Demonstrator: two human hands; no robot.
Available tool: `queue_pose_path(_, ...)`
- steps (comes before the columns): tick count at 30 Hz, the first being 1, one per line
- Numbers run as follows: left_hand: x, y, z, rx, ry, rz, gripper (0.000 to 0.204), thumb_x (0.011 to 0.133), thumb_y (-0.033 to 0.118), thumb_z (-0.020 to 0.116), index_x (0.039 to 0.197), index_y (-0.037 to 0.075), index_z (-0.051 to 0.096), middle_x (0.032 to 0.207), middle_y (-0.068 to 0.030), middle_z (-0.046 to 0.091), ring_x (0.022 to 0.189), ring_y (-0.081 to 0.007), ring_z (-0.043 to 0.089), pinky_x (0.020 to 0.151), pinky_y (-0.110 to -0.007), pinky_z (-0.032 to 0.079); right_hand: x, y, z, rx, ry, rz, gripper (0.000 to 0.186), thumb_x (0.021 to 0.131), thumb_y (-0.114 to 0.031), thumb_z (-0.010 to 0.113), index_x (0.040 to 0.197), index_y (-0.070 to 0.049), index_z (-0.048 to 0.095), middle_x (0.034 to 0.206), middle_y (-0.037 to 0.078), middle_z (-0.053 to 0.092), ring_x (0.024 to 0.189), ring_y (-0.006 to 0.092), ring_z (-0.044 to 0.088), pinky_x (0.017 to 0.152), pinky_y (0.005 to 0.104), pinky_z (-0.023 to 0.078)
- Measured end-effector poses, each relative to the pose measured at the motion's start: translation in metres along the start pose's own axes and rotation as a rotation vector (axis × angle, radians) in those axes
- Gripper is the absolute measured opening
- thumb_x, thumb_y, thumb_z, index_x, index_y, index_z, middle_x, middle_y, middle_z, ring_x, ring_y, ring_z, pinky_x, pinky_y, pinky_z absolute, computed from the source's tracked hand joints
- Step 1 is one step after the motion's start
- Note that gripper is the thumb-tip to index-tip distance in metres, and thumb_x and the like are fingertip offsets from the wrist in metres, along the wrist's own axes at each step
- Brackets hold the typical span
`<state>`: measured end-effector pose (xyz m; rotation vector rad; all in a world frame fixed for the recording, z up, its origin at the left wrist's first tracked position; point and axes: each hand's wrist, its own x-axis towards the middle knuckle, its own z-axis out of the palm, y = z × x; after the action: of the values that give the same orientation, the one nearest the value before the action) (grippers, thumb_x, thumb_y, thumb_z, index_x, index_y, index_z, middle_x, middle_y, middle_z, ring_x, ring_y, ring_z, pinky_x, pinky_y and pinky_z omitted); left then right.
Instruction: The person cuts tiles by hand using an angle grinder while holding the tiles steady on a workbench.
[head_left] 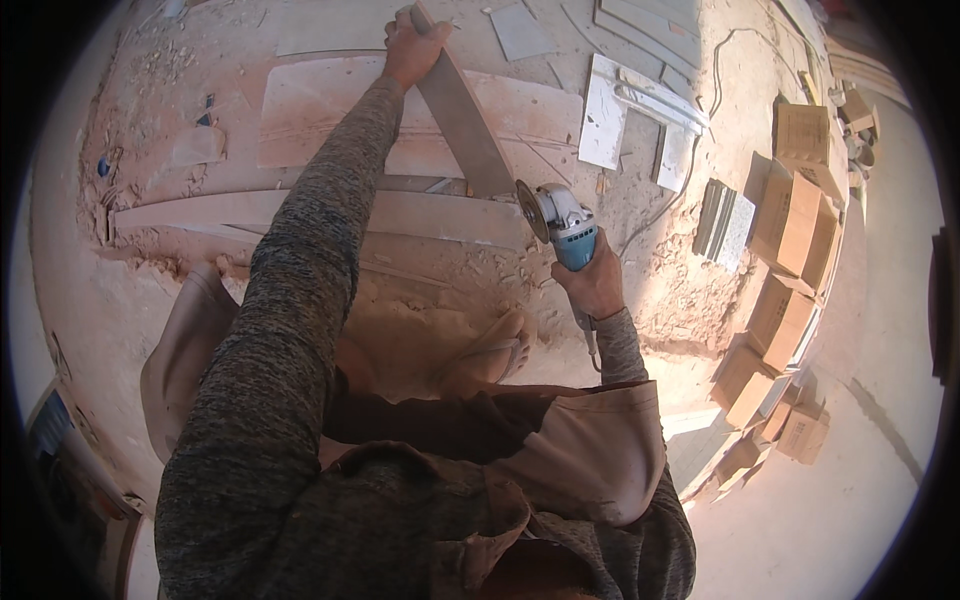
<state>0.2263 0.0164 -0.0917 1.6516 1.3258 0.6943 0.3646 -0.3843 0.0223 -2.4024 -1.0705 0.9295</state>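
Observation:
My left hand (412, 50) is stretched far forward, its fingers closed round the far end of a long, narrow grey-brown tile strip (462, 125). The strip slants from that hand down toward the right. In my right hand (595, 280) is an angle grinder (572, 232) with a teal body and a metal head. Its round disc (533, 211) stands on edge just beyond the strip's near end, and a small gap seems to lie between them. I cannot tell whether the disc is spinning.
Dusty tile pieces (330, 110) and a long pale strip (440, 215) lie on the floor ahead. White offcuts (605, 115) and a dark cable (665, 205) are at the right. Cardboard boxes (785, 225) line the far right beside stacked tiles (724, 222). My sandalled foot (490, 352) is close below the grinder.

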Motion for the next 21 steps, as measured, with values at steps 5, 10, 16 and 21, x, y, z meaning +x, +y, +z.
queue_pose_path(5, -0.004, 0.005, 0.002, 0.008, -0.019, 0.001, 0.095, 0.086, 0.052, 0.071, 0.155, 0.0, 0.032, 0.143, -0.0289, 0.04, 0.123, -0.0459, 0.059, 0.104, -0.048, 0.051, 0.0, -0.007, -0.003, 0.002, 0.023, -0.025, 0.056, 0.07, -0.025, 0.079, 0.111, 0.002, 0.053, 0.09, 0.028, 0.07, 0.084, 0.0476, 0.07, 0.074, 0.0516, 0.056)
queue_pose_path(10, 0.008, -0.013, 0.005, -0.012, -0.073, -0.003, 0.095, 0.087, 0.052, 0.071, 0.155, -0.001, 0.032, 0.144, -0.0291, 0.04, 0.123, -0.0463, 0.059, 0.104, -0.048, 0.052, 0.002, -0.009, -0.003, -0.025, 0.02, -0.013, 0.056, 0.071, -0.025, 0.079, 0.113, 0.002, 0.054, 0.09, 0.029, 0.07, 0.085, 0.048, 0.07, 0.075, 0.0519, 0.056)
queue_pose_path(16, -0.001, 0.005, 0.006, 0.005, -0.042, -0.022, 0.095, 0.087, 0.052, 0.071, 0.155, -0.001, 0.032, 0.144, -0.0294, 0.04, 0.123, -0.047, 0.059, 0.104, -0.048, 0.051, 0.003, -0.01, -0.004, -0.022, 0.025, -0.012, 0.057, 0.07, -0.025, 0.079, 0.113, 0.002, 0.054, 0.09, 0.029, 0.07, 0.085, 0.048, 0.07, 0.075, 0.052, 0.056)
queue_pose_path(21, 0.004, -0.009, -0.001, 0.01, -0.019, -0.003, 0.095, 0.087, 0.052, 0.071, 0.155, -0.001, 0.032, 0.144, -0.0292, 0.04, 0.124, -0.0466, 0.058, 0.104, -0.048, 0.052, 0.004, -0.014, -0.003, -0.021, 0.011, -0.028, 0.057, 0.07, -0.025, 0.079, 0.114, 0.002, 0.054, 0.089, 0.029, 0.07, 0.084, 0.0479, 0.07, 0.075, 0.0519, 0.056)
